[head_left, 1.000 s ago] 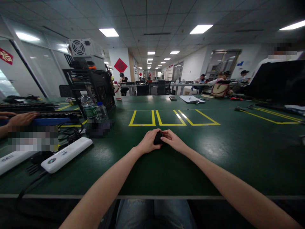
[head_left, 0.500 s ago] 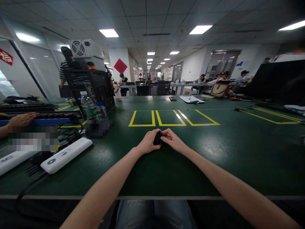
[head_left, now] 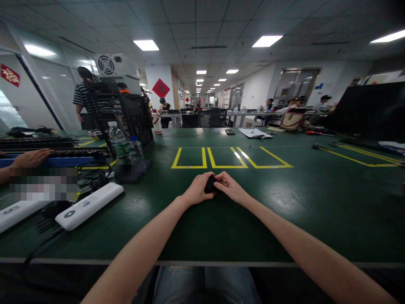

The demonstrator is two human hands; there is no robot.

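Between my two hands, just above or on the green table [head_left: 240, 228], is a small dark rounded object [head_left: 210, 185]; its kind cannot be made out. My left hand [head_left: 199, 188] is closed around its left side, thumb low and fingers over the top. From the other side, my right hand [head_left: 230, 185] pinches at the object's right edge with thumb and fingertips. Much of the object is hidden by the fingers. Beyond the hands, yellow tape outlines [head_left: 209, 158] mark the tabletop.
At left lie a white power strip [head_left: 90, 207] and cables, with plastic bottles [head_left: 118, 141] and a black open computer case [head_left: 134, 114] behind. A co-worker's hand [head_left: 33, 157] rests on a blue-edged piece. A clipboard [head_left: 255, 133] and a phone-like slab [head_left: 230, 131] lie farther back.
My hands and the dark object keep nearly the same pose. The view has tilted very slightly, and the standing person at the back left has shifted a little.
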